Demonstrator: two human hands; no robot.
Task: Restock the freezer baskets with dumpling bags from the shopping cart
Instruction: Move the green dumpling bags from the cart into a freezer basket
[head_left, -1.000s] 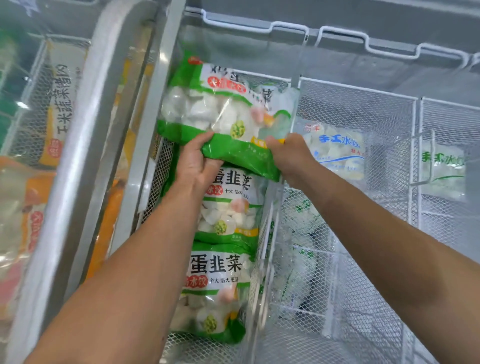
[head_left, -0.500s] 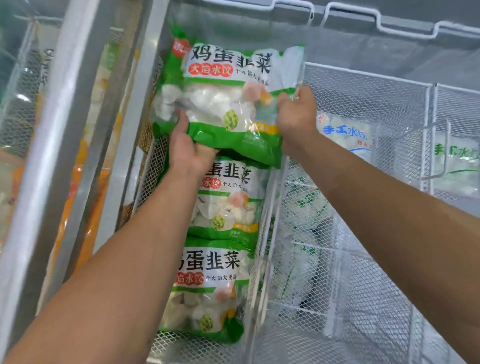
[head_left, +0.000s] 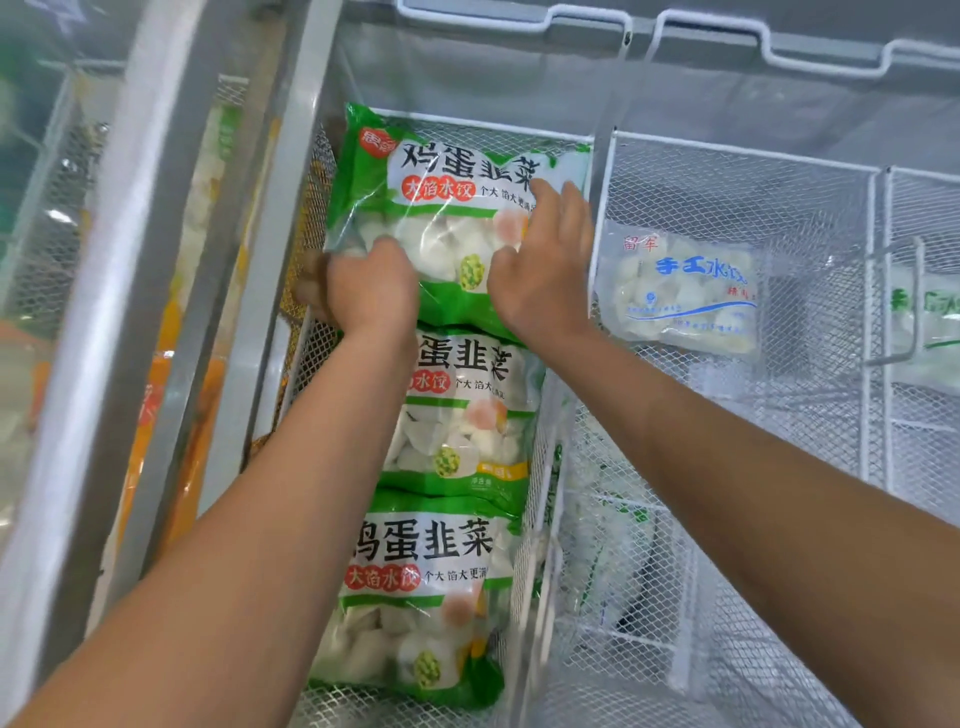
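Left hand (head_left: 371, 291) grips the top dumpling bag (head_left: 447, 218); flat, released right hand (head_left: 540, 270) presses it, seating it in the basket (head_left: 597, 171).

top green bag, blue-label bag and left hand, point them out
top green bag (head_left: 441, 171), head view, white title panel
blue-label bag (head_left: 680, 291), head view, front middle
left hand (head_left: 371, 291), head view, back of hand

1. We are at a shop's open chest freezer (head_left: 727, 93), its grey wall across the top of the frame.
2. White wire-mesh baskets (head_left: 737, 171) divide it, side by side.
3. Identical green dumpling bags (head_left: 457, 415) fill the centre basket in a row; a blue-lettered bag (head_left: 685, 296) lies in the basket to the right.
4. At left, orange packs (head_left: 156, 415) show behind a glass lid (head_left: 47, 312).
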